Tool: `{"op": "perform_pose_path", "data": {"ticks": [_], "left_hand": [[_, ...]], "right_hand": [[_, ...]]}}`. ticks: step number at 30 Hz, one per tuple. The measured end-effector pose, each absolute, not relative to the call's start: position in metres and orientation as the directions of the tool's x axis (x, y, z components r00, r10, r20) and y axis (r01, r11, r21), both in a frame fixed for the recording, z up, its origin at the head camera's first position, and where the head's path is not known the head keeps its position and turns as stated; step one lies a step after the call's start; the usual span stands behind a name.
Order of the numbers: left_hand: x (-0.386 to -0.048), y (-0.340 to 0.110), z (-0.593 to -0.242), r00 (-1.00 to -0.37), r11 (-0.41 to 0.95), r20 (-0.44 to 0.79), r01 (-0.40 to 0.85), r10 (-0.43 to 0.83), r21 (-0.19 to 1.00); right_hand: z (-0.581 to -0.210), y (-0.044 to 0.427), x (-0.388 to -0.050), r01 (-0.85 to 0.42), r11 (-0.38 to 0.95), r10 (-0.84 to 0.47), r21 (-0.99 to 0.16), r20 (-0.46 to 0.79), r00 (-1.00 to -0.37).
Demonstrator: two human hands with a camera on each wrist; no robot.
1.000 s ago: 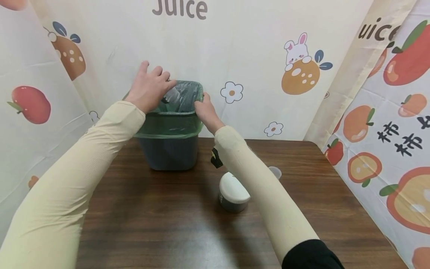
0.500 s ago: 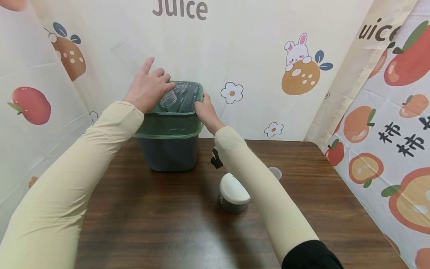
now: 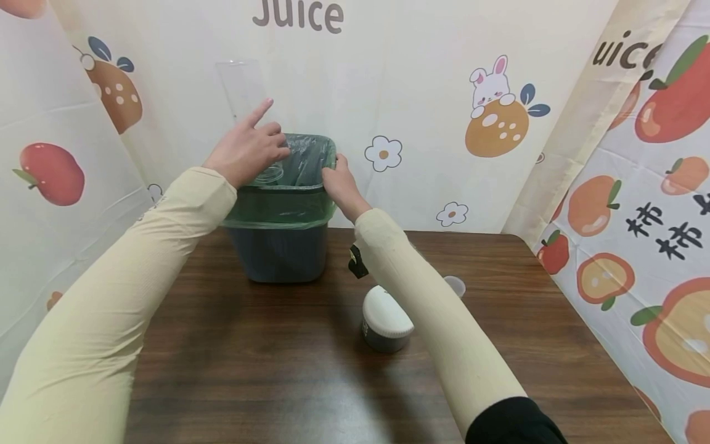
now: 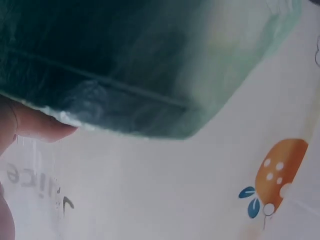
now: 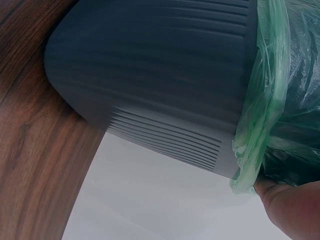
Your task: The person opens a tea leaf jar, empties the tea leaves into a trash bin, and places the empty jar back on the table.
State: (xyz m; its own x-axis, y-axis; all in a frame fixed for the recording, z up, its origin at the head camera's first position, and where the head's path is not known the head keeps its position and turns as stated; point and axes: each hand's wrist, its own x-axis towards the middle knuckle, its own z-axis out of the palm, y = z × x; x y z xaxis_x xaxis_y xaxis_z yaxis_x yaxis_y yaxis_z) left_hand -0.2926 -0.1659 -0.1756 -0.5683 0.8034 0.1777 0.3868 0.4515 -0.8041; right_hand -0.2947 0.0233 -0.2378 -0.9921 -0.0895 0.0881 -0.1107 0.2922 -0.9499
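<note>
A dark bin lined with a green bag stands against the back wall. Over its left rim my left hand grips a clear cup. One end of this cup rises above the hand; a clear round end shows below it, within the bin's mouth. That hand's index finger points up. In the left wrist view, a fingertip lies beside the bag's edge. My right hand pinches the bin's right rim and bag, as its thumb or finger shows in the right wrist view.
A grey jar with a white top stands beside my right sleeve. Partly behind that sleeve lies a clear round item. A small black object is near the right wrist. Printed sheets cover the walls.
My left hand has tipped the clear cup more steeply, its far end rising above the hand. A dark bit seen near its lower end earlier is out of sight. The right hand stays in place.
</note>
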Motion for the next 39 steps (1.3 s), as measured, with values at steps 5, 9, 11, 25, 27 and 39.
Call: {"op": "perform_pose_path", "data": {"ticks": [5,9,11,25,27,39], "left_hand": [[-0.2932,-0.1677,-0.1758,-0.562,0.477,0.196,0.41,0.804,-0.778],[-0.2931,-0.1679,-0.1766,-0.571,0.509,0.217,0.422,0.792,-0.75],[-0.2926,-0.1683,-0.1765,-0.577,0.546,0.247,0.429,0.778,-0.72],[-0.2918,-0.1666,-0.1751,-0.606,0.578,0.272,0.391,0.747,-0.716],[-0.2934,-0.1675,-0.1759,-0.616,0.586,0.273,0.388,0.739,-0.711],[-0.2942,-0.1635,-0.173,-0.62,0.599,0.283,0.387,0.732,-0.701]], "right_hand": [[-0.2374,0.0234,-0.2942,-0.113,0.292,-0.089,-0.95,0.09,-0.992],[-0.2383,0.0234,-0.2942,-0.118,0.29,-0.086,-0.95,0.098,-0.992],[-0.2387,0.0232,-0.2948,-0.117,0.294,-0.087,-0.949,0.096,-0.992],[-0.2386,0.0231,-0.2951,-0.12,0.288,-0.101,-0.95,0.095,-0.99],[-0.239,0.0223,-0.2947,-0.118,0.292,-0.103,-0.949,0.092,-0.99],[-0.2388,0.0239,-0.2947,-0.122,0.312,-0.088,-0.942,0.099,-0.991]]}}
